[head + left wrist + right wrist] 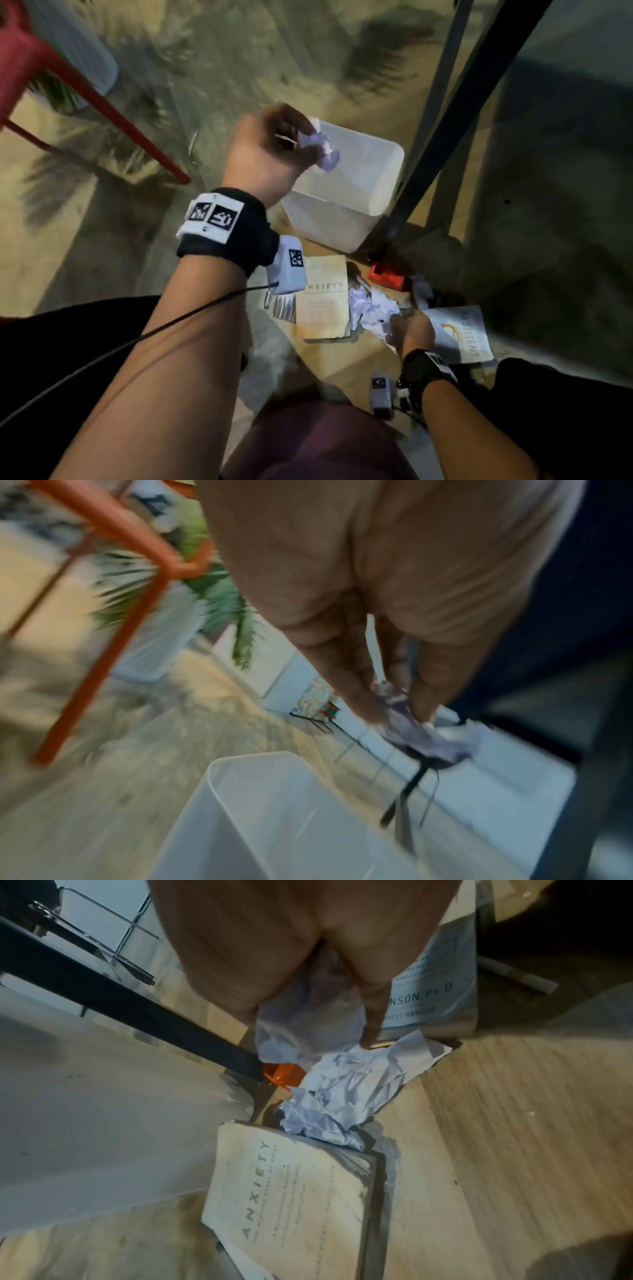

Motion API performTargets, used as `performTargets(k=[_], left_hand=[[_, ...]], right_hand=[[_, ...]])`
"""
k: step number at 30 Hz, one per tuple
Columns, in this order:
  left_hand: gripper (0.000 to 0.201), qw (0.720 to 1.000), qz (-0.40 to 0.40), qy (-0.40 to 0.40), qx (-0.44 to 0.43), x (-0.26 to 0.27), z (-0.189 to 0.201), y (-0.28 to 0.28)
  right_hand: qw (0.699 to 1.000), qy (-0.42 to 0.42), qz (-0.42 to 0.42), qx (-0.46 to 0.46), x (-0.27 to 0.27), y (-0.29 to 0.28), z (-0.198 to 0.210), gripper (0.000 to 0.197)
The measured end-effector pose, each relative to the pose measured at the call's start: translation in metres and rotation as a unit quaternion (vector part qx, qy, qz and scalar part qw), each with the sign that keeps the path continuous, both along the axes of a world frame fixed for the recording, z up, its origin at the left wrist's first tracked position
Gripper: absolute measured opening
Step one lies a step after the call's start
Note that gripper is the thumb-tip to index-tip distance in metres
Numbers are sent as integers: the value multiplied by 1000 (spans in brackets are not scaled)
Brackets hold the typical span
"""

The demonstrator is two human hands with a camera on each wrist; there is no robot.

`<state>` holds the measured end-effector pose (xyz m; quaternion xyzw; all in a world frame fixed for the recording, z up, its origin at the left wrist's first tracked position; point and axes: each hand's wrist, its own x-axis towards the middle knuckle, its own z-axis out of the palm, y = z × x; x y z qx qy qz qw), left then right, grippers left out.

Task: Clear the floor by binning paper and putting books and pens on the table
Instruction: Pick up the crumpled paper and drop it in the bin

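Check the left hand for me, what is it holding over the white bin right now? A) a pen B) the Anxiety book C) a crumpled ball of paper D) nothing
C: the left hand pinches a crumpled ball of paper above the open white bin, while the Anxiety book lies on the floor.

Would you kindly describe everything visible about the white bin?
The white bin is a rectangular, translucent plastic tub with rounded corners, upright and open-topped on the wood floor beside a dark table leg. What shows of its inside looks empty. The left hand holds a crumpled paper ball above its opening, apparently without touching the bin.
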<state>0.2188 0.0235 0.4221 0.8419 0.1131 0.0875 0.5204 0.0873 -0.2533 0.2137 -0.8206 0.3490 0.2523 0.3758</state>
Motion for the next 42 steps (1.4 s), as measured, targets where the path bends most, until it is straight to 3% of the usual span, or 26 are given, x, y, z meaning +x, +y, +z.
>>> performTargets(k=[1,3,7,9,11,14,19,22,25,27,28,29,30,31,33,38,42], left_hand=[[20,996,18,-12,82,12,-1,-5],[16,979,5,0,202,29,-15,-13],[19,950,-75,43,300,42,-59,-10],[24,957,-37,32,287,47,-71,1],[27,967,16,24,254,52,-80,15],[40,979,46,79,181,59,-90,33],[56,973,-4,195,123,69,-104,38],[60,969,-5,227,94,80,-108,40],[62,969,21,231,83,87,-116,41],[61,970,34,229,76,87,-120,39],[62,971,38,226,71,87,-122,39],[63,971,41,225,65,86,-122,38],[63,972,45,224,60,85,-122,38],[63,972,47,223,59,85,-121,38],[63,972,50,219,74,84,-119,37],[65,965,42,233,111,81,-115,36],[58,965,19,225,135,81,-115,36]], right_hand=[[1000,-7,-14,3,0,2,2,6],[1000,-18,-7,1,1,4,1,15],[998,-43,-30,36,2,-1,-21,37],[995,-60,-50,56,5,3,-15,36],[991,-78,-93,62,9,11,4,21],[975,-140,-157,72,17,19,23,8],[950,-213,-196,115,32,27,50,39],[941,-276,-164,110,46,43,92,38],[931,-319,-79,158,62,65,134,15],[942,-284,-23,177,80,76,155,23],[943,-299,22,143,93,81,166,25],[922,-368,72,100,106,87,177,31],[881,-453,119,70,118,92,184,40],[842,-515,152,49,129,97,186,48],[815,-551,176,15,149,106,176,57],[854,-433,287,-40,168,117,146,80],[819,-538,199,-10,150,102,140,42]])
